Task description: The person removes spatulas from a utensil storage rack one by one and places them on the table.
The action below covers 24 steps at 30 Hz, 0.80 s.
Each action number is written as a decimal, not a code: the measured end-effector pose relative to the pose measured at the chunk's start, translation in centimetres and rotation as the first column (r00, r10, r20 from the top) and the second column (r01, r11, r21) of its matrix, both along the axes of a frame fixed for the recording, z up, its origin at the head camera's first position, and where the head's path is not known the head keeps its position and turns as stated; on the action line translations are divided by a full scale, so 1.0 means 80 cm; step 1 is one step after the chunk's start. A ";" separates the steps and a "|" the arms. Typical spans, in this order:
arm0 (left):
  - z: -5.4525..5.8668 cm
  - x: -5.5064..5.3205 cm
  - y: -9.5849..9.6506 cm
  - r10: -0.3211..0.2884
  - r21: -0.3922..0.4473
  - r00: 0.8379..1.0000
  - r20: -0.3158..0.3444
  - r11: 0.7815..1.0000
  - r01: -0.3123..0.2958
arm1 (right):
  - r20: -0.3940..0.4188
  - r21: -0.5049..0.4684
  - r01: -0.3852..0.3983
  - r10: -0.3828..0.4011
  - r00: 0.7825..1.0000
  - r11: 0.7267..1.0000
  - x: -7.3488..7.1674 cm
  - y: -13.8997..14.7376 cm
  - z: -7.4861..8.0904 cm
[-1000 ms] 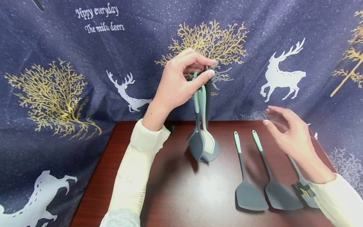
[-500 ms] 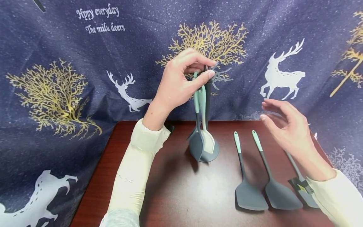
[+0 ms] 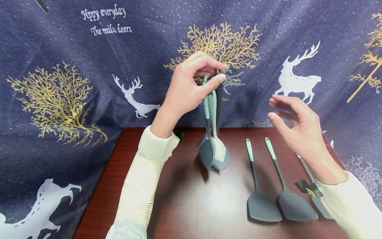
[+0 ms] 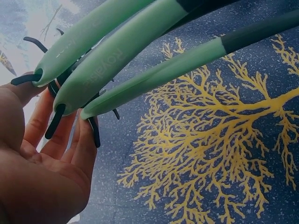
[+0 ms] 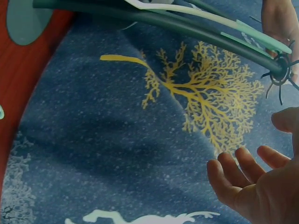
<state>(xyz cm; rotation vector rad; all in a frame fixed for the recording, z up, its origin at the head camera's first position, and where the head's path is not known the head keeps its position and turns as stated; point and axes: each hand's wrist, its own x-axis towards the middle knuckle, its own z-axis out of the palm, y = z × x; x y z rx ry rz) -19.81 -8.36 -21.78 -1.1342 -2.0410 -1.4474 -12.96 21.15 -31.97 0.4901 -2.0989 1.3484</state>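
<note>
The left hand (image 3: 189, 84) pinches the hooked top of a dark stand (image 3: 219, 113), hung with green-handled utensils (image 3: 213, 106), on a reddish-brown desk (image 3: 179, 202), while the right hand (image 3: 299, 132) hovers, fingers loosely parted, at the stand's three o'clock and turners (image 3: 260, 200) lie at four o'clock.

Two spatulas (image 3: 264, 207) lie on the table (image 3: 185, 205) right of the stand (image 3: 219, 113).

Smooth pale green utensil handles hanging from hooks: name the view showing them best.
Left wrist: the smooth pale green handles loom large, their ends on thin dark hooks, faint lettering visible. The head view shows them smaller, partly behind the left hand; the right wrist view, partly behind the dark cylindrical pole.
</note>
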 end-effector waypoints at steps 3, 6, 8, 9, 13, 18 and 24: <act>0.007 0.011 0.000 0.003 0.003 1.000 0.000 1.000 -0.003 | -0.014 -0.015 -0.001 0.001 1.000 1.000 -0.001 -0.005 0.007; 0.013 0.022 0.000 0.007 0.007 1.000 0.003 1.000 -0.007 | -0.024 -0.019 -0.003 0.002 1.000 1.000 -0.002 -0.007 0.013; 0.015 0.025 0.000 0.008 0.012 1.000 0.001 1.000 -0.008 | -0.026 -0.020 -0.009 0.009 1.000 1.000 -0.004 -0.009 0.017; 0.015 0.026 0.000 0.010 0.014 1.000 0.000 1.000 -0.010 | -0.026 -0.022 -0.015 0.015 1.000 1.000 -0.005 -0.010 0.019; 0.014 0.026 0.001 0.008 0.022 1.000 -0.002 1.000 -0.008 | -0.032 -0.033 -0.047 0.046 0.998 0.998 -0.007 -0.014 0.025; 0.014 0.023 0.001 0.003 0.021 1.000 -0.010 1.000 -0.003 | -0.054 -0.059 -0.077 0.074 0.996 0.995 -0.008 -0.018 0.032; 0.013 0.020 -0.002 -0.005 0.018 1.000 -0.014 1.000 0.005 | -0.080 -0.104 -0.116 0.108 0.991 0.988 -0.010 -0.028 0.045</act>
